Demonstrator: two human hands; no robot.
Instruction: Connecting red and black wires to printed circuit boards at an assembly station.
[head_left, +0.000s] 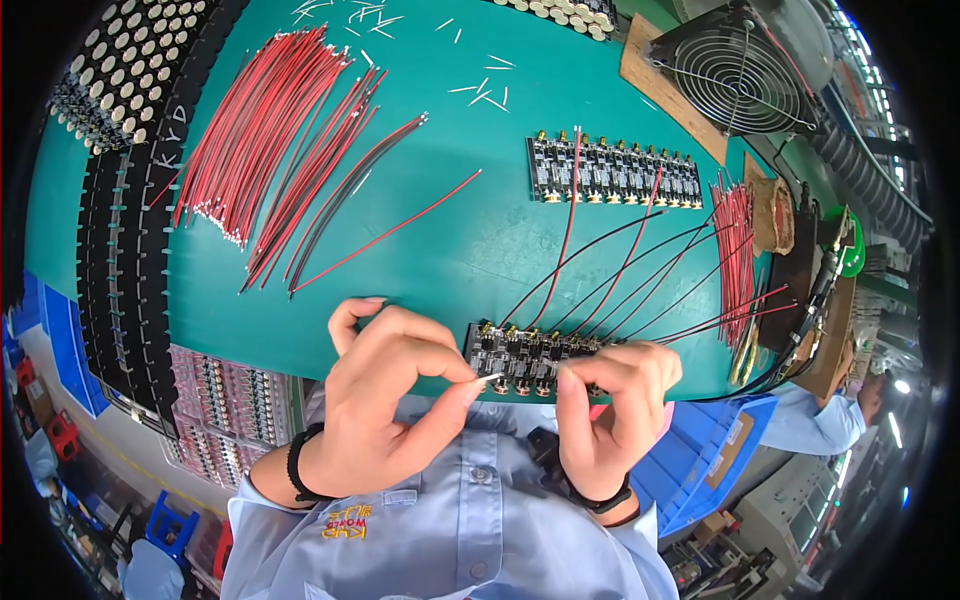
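My left hand is closed in a pinch, with a short thin white piece sticking out between thumb and forefinger. That piece reaches over the near left corner of a black circuit-board panel lying at the table's near edge. Across the panel, my right hand has thumb and forefinger together at the near edge; what they hold, if anything, is hidden. Several red and black wires rise from the panel's far side and fan out to the right. Both hands cover part of the panel.
A second board panel lies farther back on the green table. Bundles of red-black wires lie left and right. White slivers are scattered at the back. A fan stands far right; black racks line the left.
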